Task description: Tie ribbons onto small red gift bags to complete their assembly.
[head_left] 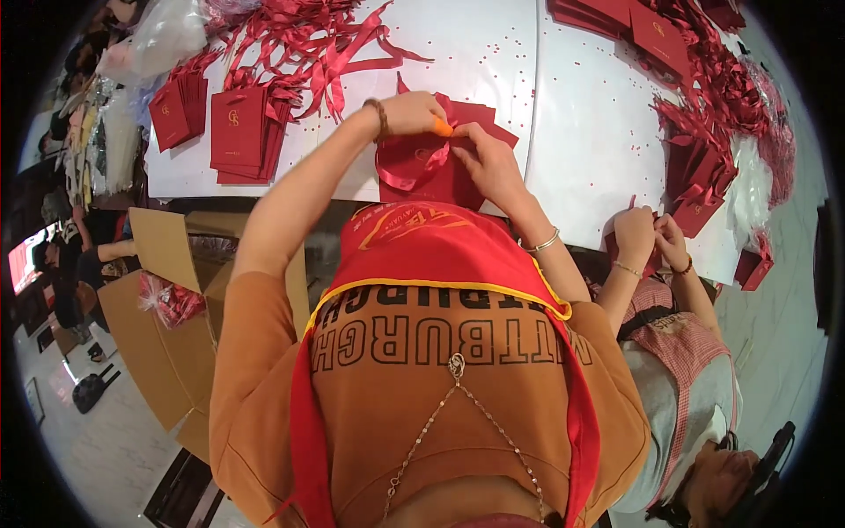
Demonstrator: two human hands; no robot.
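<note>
My left hand (412,114), with a beaded bracelet at its wrist, is closed at the top of a red paper gift bag (431,187). Something small and orange (442,128) shows at its fingertips; whether it is worn or held I cannot tell. Fingers of my right hand (489,165) meet the left ones there, pinching the red satin ribbon (412,182), which loops down over the bag's front. More red bags (486,121) lie beneath and behind this one, close to the table's near edge.
Stacked red bags (238,132) with tangled ribbons stand left on the white table (352,172). More bags (660,40) lie at the far right. A co-worker's hands (647,238) work on my right. An open cardboard box (158,343) sits below left.
</note>
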